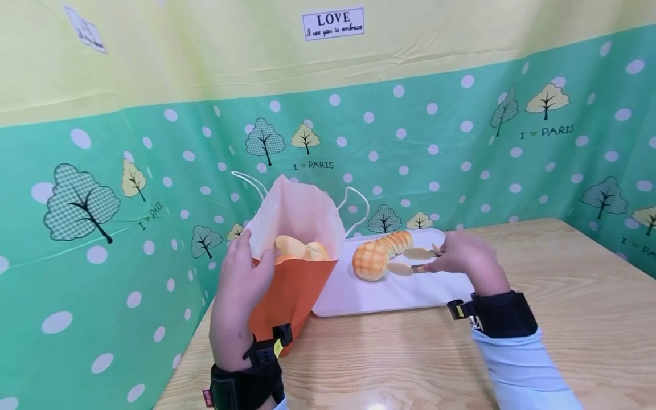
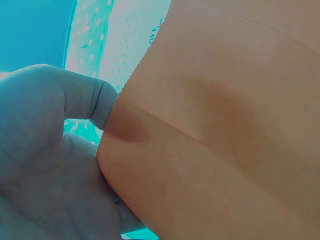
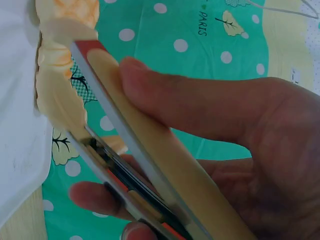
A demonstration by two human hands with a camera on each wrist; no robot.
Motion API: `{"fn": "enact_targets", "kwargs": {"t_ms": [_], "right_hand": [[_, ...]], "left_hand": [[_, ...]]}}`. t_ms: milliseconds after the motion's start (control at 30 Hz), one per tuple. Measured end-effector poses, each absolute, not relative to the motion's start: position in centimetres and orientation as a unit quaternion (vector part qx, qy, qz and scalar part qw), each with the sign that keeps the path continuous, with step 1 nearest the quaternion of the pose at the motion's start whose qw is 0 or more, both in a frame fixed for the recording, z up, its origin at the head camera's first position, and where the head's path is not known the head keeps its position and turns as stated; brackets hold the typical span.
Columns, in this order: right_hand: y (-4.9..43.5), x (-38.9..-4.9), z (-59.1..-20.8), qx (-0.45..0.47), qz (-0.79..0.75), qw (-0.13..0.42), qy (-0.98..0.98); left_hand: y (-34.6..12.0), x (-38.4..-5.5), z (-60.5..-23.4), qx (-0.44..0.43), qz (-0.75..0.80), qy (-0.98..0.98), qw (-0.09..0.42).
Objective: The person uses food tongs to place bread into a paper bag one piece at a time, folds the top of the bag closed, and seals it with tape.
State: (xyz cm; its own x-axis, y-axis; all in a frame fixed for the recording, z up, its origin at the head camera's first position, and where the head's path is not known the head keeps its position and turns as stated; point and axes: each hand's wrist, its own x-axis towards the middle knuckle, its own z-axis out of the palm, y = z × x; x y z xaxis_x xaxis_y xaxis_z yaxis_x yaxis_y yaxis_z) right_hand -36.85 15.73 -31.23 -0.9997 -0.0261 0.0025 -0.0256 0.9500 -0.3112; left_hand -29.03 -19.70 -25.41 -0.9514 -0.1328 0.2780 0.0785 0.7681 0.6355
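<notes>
My left hand (image 1: 241, 290) grips the left side of an orange paper bag (image 1: 294, 290) with white rope handles and a pale inside. In the left wrist view its thumb reaches behind the zigzag-cut edge of the paper bag (image 2: 210, 175). Several rolls (image 1: 297, 248) show in the bag's mouth. My right hand (image 1: 467, 259) holds food tongs (image 1: 402, 269) with beige tips, parted around nothing, just right of a round bun (image 1: 370, 261). A ridged long bread (image 1: 397, 242) lies behind that bun. In the right wrist view, thumb and fingers clasp the tongs (image 3: 150, 135) by their beige arms.
The two breads lie on a white tray (image 1: 353, 299) to the right of the bag. Both stand on a wooden table (image 1: 389, 347). A green and yellow curtain (image 1: 435, 114) with dots and trees hangs close behind and along the left side.
</notes>
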Motion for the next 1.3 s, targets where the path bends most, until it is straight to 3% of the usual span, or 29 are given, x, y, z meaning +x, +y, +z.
{"fn": "enact_targets", "kwargs": {"t_ms": [500, 1133, 1300], "right_hand": [[13.2, -37.9, -32.6, -0.093, -0.072, -0.095, 0.988], [12.5, -37.6, -32.4, -0.073, -0.101, -0.076, 0.989], [13.0, -37.2, -31.8, -0.077, -0.134, -0.093, 0.984]], "left_hand": [[-19.7, -29.1, -25.5, 0.011, -0.333, -0.929, 0.161], [-19.8, -29.0, -25.4, 0.012, -0.329, -0.931, 0.159], [-19.7, -29.0, -25.4, 0.015, -0.332, -0.930, 0.156]]}}
